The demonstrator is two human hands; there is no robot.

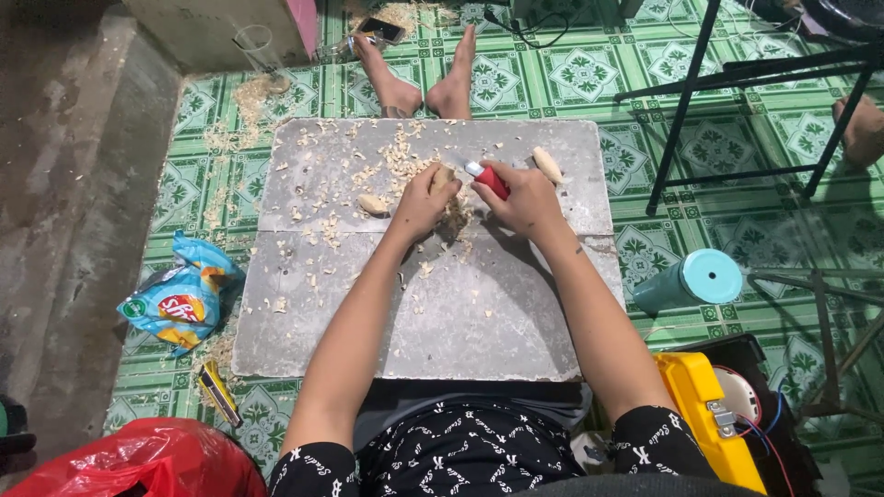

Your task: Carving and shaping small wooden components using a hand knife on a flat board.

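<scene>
My left hand (423,200) grips a small pale piece of wood (444,177) above a grey board (516,313) that lies over my legs. Close beside it, my right hand (525,196) holds a red-handled knife (487,179), its blade end toward the wood. The two hands almost touch at the board's far middle. Two more pale wood pieces lie on the board: one (373,203) just left of my left hand, one (547,164) beyond my right hand. Wood shavings (398,156) are scattered around the hands.
A blue snack bag (182,299) lies on the green patterned floor at left, a red plastic bag (147,458) at bottom left. A teal tumbler (691,281) lies at right, near a yellow box (704,405). Black metal legs (737,83) stand at upper right. My bare feet (424,83) rest beyond the board.
</scene>
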